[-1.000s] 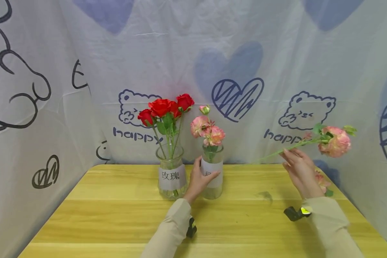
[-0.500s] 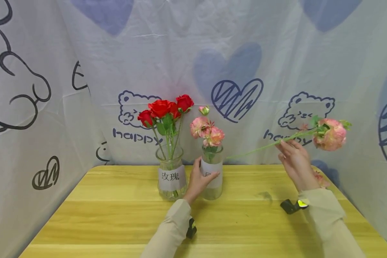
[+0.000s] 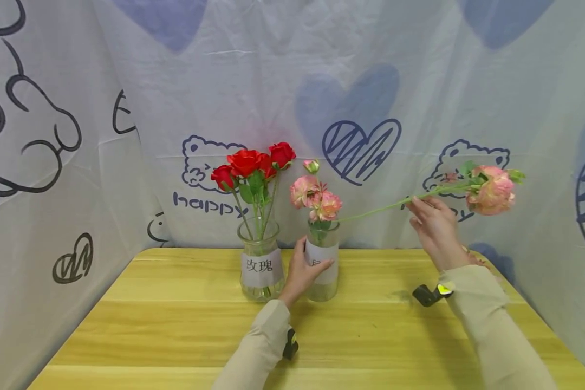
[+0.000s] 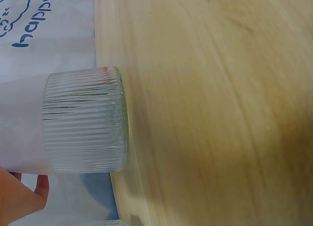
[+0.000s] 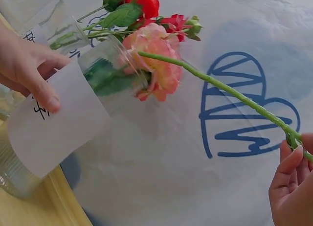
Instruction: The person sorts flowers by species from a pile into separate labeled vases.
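Note:
A ribbed glass vase (image 3: 323, 290) with a white label holds pink flowers (image 3: 316, 198) and a small bud. My left hand (image 3: 304, 274) grips it from the left, thumb across the label, which covers part of the writing. In the right wrist view, my right hand (image 5: 295, 187) pinches the green stem (image 5: 230, 91) of another pink flower (image 3: 491, 190). That flower lies nearly level, its bloom to the right of the hand. Its bare stem end reaches the pink blooms at the vase's mouth; whether it touches them I cannot tell.
Left of the gripped vase stands a second labelled glass vase (image 3: 259, 287) with red roses (image 3: 246, 162). Partly hidden behind the right wrist, something pink (image 3: 478, 261) lies on the wooden table (image 3: 185, 319). A printed cloth (image 3: 273, 97) hangs behind the table.
My right hand has moved left and up with the pink flower, bringing its stem end to the vase's mouth. The left hand has stayed on the vase.

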Available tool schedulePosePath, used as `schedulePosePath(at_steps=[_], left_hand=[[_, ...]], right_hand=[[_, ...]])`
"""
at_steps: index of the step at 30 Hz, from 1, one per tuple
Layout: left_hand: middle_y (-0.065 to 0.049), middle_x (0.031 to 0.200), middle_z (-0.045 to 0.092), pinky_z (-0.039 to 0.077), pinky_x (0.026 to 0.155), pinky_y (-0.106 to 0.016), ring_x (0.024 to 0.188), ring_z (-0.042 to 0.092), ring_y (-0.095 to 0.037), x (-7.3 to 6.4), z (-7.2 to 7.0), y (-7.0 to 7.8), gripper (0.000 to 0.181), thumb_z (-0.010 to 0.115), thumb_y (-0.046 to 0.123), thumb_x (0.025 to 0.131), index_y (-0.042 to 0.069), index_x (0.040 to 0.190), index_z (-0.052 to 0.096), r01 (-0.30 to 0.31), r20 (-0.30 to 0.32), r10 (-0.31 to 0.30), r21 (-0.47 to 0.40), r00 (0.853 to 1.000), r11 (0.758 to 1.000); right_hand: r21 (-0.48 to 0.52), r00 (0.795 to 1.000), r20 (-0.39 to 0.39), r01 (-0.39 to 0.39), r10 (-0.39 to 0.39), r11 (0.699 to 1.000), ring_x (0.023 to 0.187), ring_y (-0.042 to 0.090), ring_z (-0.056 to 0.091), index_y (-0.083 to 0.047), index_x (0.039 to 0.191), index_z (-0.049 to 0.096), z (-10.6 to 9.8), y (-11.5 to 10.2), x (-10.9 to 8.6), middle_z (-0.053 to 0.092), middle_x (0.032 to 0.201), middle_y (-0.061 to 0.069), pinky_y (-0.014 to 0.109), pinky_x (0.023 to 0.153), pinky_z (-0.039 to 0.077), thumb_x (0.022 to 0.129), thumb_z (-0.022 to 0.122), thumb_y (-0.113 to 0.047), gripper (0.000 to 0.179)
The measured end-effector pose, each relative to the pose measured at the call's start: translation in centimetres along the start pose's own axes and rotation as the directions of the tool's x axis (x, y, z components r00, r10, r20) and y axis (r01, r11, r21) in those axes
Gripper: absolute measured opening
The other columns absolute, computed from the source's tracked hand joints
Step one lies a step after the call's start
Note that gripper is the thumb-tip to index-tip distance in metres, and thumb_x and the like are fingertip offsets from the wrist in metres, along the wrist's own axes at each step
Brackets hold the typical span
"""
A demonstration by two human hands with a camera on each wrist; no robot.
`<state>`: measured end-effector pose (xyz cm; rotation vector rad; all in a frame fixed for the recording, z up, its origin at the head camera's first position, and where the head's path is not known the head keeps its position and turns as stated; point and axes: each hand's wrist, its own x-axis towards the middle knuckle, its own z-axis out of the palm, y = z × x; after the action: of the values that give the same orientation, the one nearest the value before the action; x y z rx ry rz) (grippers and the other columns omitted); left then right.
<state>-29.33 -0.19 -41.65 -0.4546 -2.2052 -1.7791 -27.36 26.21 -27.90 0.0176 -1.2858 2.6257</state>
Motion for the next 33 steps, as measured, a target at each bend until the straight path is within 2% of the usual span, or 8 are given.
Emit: schedulePosePath(at_steps=[4, 11, 19, 26, 33], left_hand=[[-0.017, 0.133, 0.049, 0.045, 0.091, -0.049, 0.113, 0.052, -0.032, 0.1, 0.1, -0.2, 0.076, 0.079, 0.018, 0.082, 0.005, 0.143, 0.036, 0.002, 0.000, -0.002, 0.006, 1.000, 1.000], [-0.017, 0.133, 0.049, 0.045, 0.092, -0.049, 0.113, 0.052, -0.032, 0.3, 0.2, -0.5, 0.077, 0.079, 0.018, 0.082, 0.005, 0.143, 0.035, 0.005, 0.000, -0.005, 0.014, 1.000, 1.000], [-0.016, 0.134, 0.049, 0.044, 0.092, -0.049, 0.114, 0.052, -0.032, 0.3, 0.0, -0.5, 0.077, 0.079, 0.019, 0.082, 0.006, 0.144, 0.035, 0.007, 0.003, -0.007, 0.007, 1.000, 1.000], [-0.016, 0.133, 0.049, 0.044, 0.092, -0.048, 0.113, 0.052, -0.031, 0.2, 0.0, -0.3, 0.077, 0.079, 0.019, 0.082, 0.006, 0.144, 0.035, 0.002, 0.006, -0.002, 0.004, 1.000, 1.000], [-0.017, 0.132, 0.050, 0.044, 0.092, -0.048, 0.112, 0.052, -0.031, 0.2, 0.0, -0.3, 0.077, 0.079, 0.019, 0.082, 0.005, 0.143, 0.035, -0.008, 0.004, 0.008, 0.009, 1.000, 1.000]], right_hand=[[-0.038, 1.000, -0.027, -0.004, 0.003, 0.999, 0.080, 0.010, 0.064, -0.008, 0.082, 0.057, 0.7, 0.6, 0.3, 0.066, 0.082, -0.001, 0.022, 0.059, 0.043, 0.092, 0.064, -0.002, 0.014], [-0.070, 1.000, -0.025, 0.000, -0.002, 0.998, 0.079, 0.010, 0.066, -0.008, 0.081, 0.056, 1.4, 1.5, 0.8, 0.067, 0.080, -0.002, 0.021, 0.057, 0.043, 0.092, 0.062, -0.001, 0.015], [-0.147, 0.998, -0.052, 0.011, -0.018, 0.989, 0.078, 0.008, 0.066, -0.009, 0.088, 0.054, 2.0, 1.7, 1.2, 0.066, 0.080, -0.004, 0.019, 0.059, 0.044, 0.089, 0.068, -0.002, 0.015], [-0.233, 0.998, -0.045, 0.036, -0.048, 0.972, 0.077, 0.006, 0.066, -0.007, 0.097, 0.055, 3.1, 1.9, 1.4, 0.066, 0.083, -0.004, 0.017, 0.058, 0.046, 0.087, 0.070, -0.003, 0.018], [-0.338, 0.996, -0.043, 0.060, -0.079, 0.939, 0.078, 0.005, 0.063, -0.012, 0.099, 0.053, 4.2, 2.3, 1.6, 0.066, 0.085, -0.008, 0.016, 0.060, 0.046, 0.090, 0.066, -0.002, 0.019]])
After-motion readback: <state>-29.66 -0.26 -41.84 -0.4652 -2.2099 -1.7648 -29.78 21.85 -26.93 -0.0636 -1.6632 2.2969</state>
